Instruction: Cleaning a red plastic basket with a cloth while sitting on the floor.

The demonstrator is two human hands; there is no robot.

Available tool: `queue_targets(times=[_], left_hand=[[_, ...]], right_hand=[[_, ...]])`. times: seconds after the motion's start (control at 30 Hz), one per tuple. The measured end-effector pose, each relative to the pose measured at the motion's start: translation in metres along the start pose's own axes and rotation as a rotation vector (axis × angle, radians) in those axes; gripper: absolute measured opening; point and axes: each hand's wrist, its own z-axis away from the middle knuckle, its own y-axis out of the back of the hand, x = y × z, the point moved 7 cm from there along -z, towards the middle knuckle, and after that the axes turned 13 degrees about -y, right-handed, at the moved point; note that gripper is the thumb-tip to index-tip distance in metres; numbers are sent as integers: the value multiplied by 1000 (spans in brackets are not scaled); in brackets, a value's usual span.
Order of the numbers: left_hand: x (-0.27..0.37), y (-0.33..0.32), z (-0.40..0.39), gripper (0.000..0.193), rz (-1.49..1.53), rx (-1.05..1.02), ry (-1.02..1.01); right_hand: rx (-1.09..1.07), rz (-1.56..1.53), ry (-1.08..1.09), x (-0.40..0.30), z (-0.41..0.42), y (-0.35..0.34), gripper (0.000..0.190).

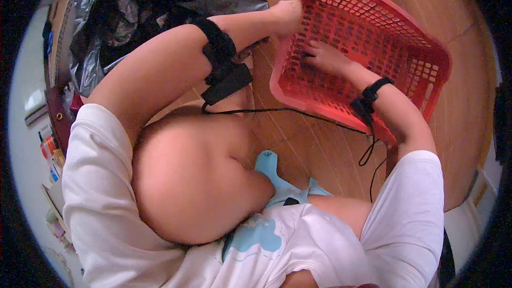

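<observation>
A red plastic basket (360,48) with perforated walls and base lies tipped towards me over the wooden floor, its inside facing up. My left hand (286,15) grips its left rim near the upper corner, the thumb lying along the edge. Inside the basket is my right hand (326,57), close to the left part of the base. Its fingers look apart, with no object plainly held, though the fingertips are blurred beside a dark patch. Black bands with small black boxes wrap my left forearm (224,60) and my right wrist (368,98).
A black cable (280,109) runs between the two bands and loops below the basket. Black plastic sheeting or bags (120,20) fill the upper left. My bent leg (192,176) takes up the middle left. The wooden floor (460,128) extends to the right.
</observation>
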Motion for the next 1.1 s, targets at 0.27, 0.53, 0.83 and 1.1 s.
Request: queue_targets(times=[0.27,0.53,0.83,1.1], left_hand=[[-1,0,4,107,-20,4,-28],[3,-13,7,112,-44,8,-6],[1,-23,3,110,30,-11,3],[-9,-30,-4,109,-54,-4,-67]], right_hand=[[433,-286,-729,91,63,34,28],[407,106,-743,128,63,11,33],[386,-95,-881,137,85,0,37],[723,-30,-553,87,8,50,33]])
